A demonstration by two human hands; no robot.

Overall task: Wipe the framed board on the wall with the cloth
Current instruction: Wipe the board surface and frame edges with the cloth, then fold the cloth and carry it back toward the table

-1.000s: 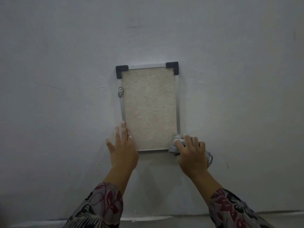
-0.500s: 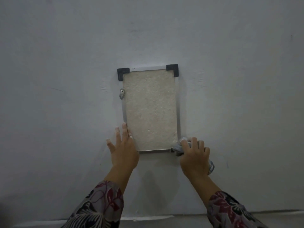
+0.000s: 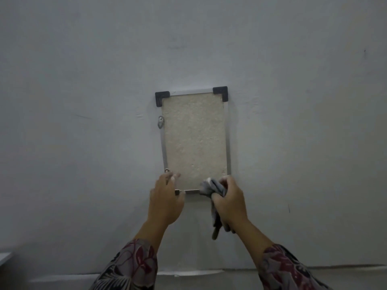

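A tall beige board in a thin metal frame with black corner caps hangs on the pale wall. My left hand rests at the frame's lower left corner, fingers on the frame's edge, covering that corner. My right hand is closed around a grey cloth, which presses on the board's lower right corner and bottom rail. A tail of the cloth hangs down below my fist.
A small metal hanger bracket sticks out from the frame's left side, and another fixing shows lower down. The floor line runs below the wall. A pale ledge shows at the far left.
My right hand has bunched the cloth and shifted left along the bottom rail, with a tail now hanging free. My left hand has turned from flat on the wall to gripping the corner.
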